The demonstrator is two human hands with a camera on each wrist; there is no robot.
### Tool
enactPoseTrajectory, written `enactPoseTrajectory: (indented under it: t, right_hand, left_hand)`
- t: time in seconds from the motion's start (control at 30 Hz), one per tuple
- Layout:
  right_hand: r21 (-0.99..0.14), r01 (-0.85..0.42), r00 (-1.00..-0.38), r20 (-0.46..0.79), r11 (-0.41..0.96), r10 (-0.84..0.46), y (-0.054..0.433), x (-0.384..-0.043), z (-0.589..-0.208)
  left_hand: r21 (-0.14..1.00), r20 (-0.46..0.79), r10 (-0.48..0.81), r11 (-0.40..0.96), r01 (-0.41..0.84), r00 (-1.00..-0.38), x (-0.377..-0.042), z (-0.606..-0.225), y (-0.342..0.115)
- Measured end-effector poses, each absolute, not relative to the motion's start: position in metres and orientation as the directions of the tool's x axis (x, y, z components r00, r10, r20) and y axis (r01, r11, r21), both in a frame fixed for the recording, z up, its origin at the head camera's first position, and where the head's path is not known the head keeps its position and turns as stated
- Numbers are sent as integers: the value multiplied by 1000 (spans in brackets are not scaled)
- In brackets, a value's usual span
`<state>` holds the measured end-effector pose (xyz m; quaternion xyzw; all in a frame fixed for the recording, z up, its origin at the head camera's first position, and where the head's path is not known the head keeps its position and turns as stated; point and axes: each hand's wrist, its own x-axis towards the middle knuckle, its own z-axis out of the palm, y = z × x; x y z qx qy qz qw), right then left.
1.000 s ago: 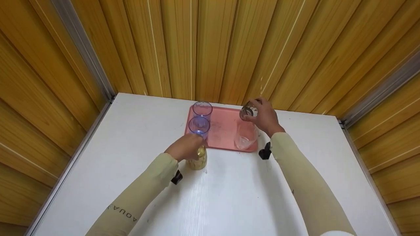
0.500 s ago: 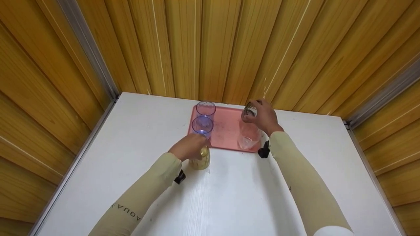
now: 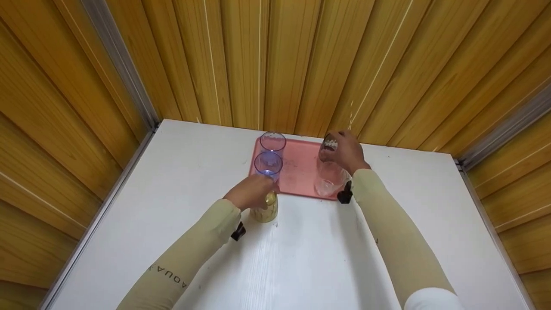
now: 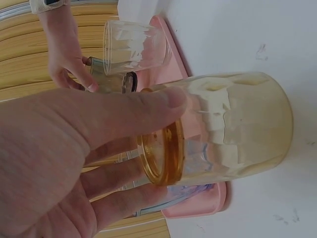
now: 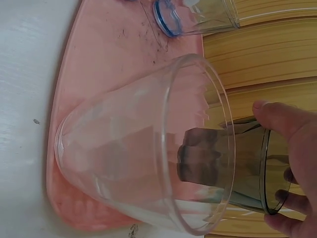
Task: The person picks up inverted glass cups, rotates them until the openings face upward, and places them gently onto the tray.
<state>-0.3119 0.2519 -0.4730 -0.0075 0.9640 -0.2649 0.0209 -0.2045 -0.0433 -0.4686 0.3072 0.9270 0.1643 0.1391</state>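
At the tray's near left corner, my left hand point(image 3: 254, 191) grips the upper end of a yellow transparent cup point(image 4: 242, 129). The thumb lies on its side, and the thick amber end sits among the fingers. The cup's wider end is down on the white table. My right hand point(image 3: 348, 150) holds a smoky grey transparent cup point(image 5: 242, 163) by its rim over the tray's far right corner. Whether its base touches the tray, I cannot tell. A clear cup point(image 5: 119, 144) stands just in front of it on the pink tray point(image 3: 299, 172).
Two blue-tinted cups, a nearer one point(image 3: 268, 164) and a farther one point(image 3: 273, 142), stand along the tray's left side. The white table point(image 3: 301, 254) reaches back to a wood-patterned wall point(image 3: 284, 64), with more panels at both sides.
My right hand and the grey cup have shifted slightly, and the cup looks more upright. My left hand stays on the yellow cup. The head view has drifted a little.
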Motion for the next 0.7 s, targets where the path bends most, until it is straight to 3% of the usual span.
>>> enactPoseTrajectory:
  t: [0.27, 0.7]
  right_hand:
    - [-498, 29, -995, -99, 867, -24, 253, -313, -474]
    - [-414, -48, -996, -48, 909, -74, 256, -313, -482]
  left_hand:
    - [403, -169, 614, 757, 514, -771, -203, -467, -41]
    - [377, -142, 634, 745, 550, -760, -200, -464, -40]
